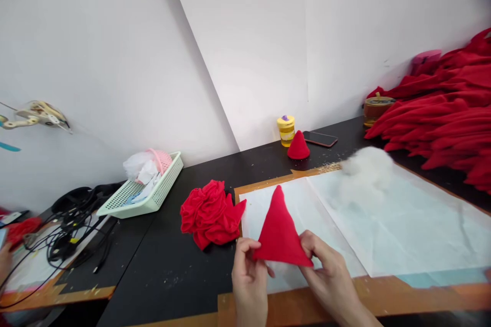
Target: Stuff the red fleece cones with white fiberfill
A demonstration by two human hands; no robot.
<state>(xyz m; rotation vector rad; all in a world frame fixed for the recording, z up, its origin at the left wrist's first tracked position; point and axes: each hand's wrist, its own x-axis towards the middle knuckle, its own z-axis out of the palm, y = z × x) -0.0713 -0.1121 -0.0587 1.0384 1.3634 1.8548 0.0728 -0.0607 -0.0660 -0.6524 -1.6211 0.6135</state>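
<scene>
Between my two hands is a red fabric cone (281, 232), flattened into a triangle with its tip pointing away from me. My left hand (250, 276) pinches its lower left corner. The lower right corner is gripped by the thumb and fingers of my right hand (326, 268). White paper (330, 235) lies under the hands. Just left of it sits a crumpled heap of red fabric pieces (210, 213). A tuft of white stuffing (366, 171) rests on the paper further back. One red cone (298, 146) stands upright near the wall.
A yellow-lidded jar (286, 132) and a phone (320, 138) lie at the back. Red fabric (445, 112) is piled high at the right beside a brown jar (377, 108). To the left are a pale green basket (153, 199), tangled black cables (71, 237) and part of another person's hand (5, 261).
</scene>
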